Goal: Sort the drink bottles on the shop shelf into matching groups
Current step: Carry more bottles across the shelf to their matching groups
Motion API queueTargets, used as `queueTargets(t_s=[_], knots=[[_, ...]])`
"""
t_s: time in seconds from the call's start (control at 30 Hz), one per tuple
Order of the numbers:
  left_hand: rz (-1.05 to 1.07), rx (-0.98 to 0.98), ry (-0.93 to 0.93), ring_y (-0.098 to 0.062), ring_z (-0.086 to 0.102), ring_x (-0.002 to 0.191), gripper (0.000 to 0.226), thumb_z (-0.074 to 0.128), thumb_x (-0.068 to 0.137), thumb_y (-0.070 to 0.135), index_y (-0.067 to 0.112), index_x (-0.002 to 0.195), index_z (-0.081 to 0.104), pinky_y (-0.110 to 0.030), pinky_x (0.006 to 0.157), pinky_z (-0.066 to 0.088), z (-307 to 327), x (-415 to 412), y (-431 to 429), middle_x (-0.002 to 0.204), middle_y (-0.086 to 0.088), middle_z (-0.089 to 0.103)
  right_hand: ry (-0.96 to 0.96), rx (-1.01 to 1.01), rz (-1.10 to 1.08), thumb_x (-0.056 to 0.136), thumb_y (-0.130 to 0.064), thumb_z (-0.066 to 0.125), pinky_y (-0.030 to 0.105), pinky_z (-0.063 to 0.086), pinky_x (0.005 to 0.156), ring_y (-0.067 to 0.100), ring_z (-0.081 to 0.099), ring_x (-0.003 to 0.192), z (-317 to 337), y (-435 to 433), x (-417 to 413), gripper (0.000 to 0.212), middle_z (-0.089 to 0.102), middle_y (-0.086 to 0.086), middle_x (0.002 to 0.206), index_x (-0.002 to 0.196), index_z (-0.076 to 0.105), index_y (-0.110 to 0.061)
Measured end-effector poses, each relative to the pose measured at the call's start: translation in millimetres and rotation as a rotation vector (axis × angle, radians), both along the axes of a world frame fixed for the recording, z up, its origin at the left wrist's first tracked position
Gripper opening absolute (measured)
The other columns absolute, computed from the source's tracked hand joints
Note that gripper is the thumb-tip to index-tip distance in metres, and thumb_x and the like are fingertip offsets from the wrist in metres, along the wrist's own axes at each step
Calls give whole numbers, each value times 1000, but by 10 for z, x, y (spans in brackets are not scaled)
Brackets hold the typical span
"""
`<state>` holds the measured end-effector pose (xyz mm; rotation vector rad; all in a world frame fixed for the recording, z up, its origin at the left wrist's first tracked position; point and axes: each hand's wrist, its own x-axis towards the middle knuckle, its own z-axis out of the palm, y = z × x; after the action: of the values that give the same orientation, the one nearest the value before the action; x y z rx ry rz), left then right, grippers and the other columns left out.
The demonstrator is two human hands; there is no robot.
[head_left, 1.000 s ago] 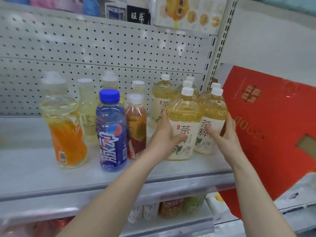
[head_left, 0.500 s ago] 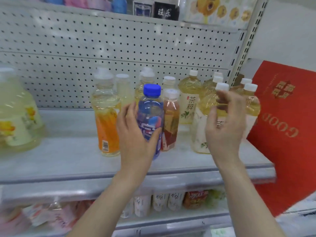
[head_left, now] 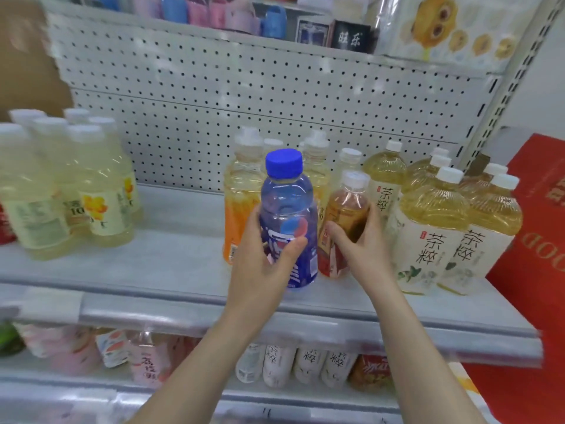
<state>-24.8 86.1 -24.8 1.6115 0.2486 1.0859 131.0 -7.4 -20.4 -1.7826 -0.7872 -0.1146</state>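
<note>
The blue-capped bottle [head_left: 287, 215], clear blue with a dark blue label, stands upright near the front of the shelf [head_left: 153, 264], the left hand [head_left: 263, 264] wrapped round its lower half. Just right of it, an amber bottle [head_left: 345, 215] with a white cap and red label base stands upright in the right hand [head_left: 360, 243]. Just left of it and behind is an orange bottle [head_left: 237, 209]. Further right cluster the yellow tea bottles [head_left: 431, 228] with white labels. Well to its left stand the pale lemon bottles [head_left: 101, 197].

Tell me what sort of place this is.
Probably a small shop's drinks aisle: a metal shelf with a pegboard back, matching tea bottles grouped together, and more packaged drinks on the tier below.
</note>
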Motion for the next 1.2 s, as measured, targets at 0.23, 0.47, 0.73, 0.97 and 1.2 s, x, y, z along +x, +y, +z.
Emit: queueTargets(t_s=[0.23, 0.47, 0.73, 0.97, 1.2], knots=[[123, -340, -275, -13, 69, 94, 43, 69, 78, 38, 19, 115, 62, -28, 79, 54, -7, -664, 253, 103, 2, 73, 84, 311, 256, 90, -36, 72, 22, 49, 82, -9, 63, 99, 125, 32, -544, 46, 64, -27, 108, 123, 46, -55], [380, -611, -315, -19, 72, 82, 67, 82, 69, 42, 8, 122, 60, -36, 73, 59, -455, -1771, 684, 96, -4, 75, 334, 264, 657, 75, -44, 71, 26, 56, 74, 8, 69, 88, -161, 800, -1532, 54, 72, -14, 98, 126, 58, -30], [555, -705, -227, -19, 75, 75, 67, 60, 76, 48, 9, 130, 55, -29, 57, 58, -581, -3380, 1364, 97, -7, 76, 523, 183, 872, 77, -49, 72, 44, 60, 85, 21, 72, 103, -263, 1982, -3011, 59, 72, -5, 116, 133, 55, -44], [696, -693, -162, -27, 74, 83, 72, 72, 75, 52, 8, 130, 56, -36, 66, 58, -670, -4646, 2046, 107, -15, 74, 618, 103, 982, 83, -43, 70, 57, 56, 94, 28, 73, 101, -326, 2972, -4224, 25, 74, 2, 110, 106, 64, -49], [732, -651, -150, -25, 73, 79, 61, 65, 78, 45, 6, 124, 59, -33, 63, 58, -721, -5209, 2769, 104, -15, 74, 617, 26, 1047, 84, -43, 70, 53, 58, 91, 25, 73, 103, -391, 3821, -4818, 39, 73, 2, 115, 121, 58, -41]])
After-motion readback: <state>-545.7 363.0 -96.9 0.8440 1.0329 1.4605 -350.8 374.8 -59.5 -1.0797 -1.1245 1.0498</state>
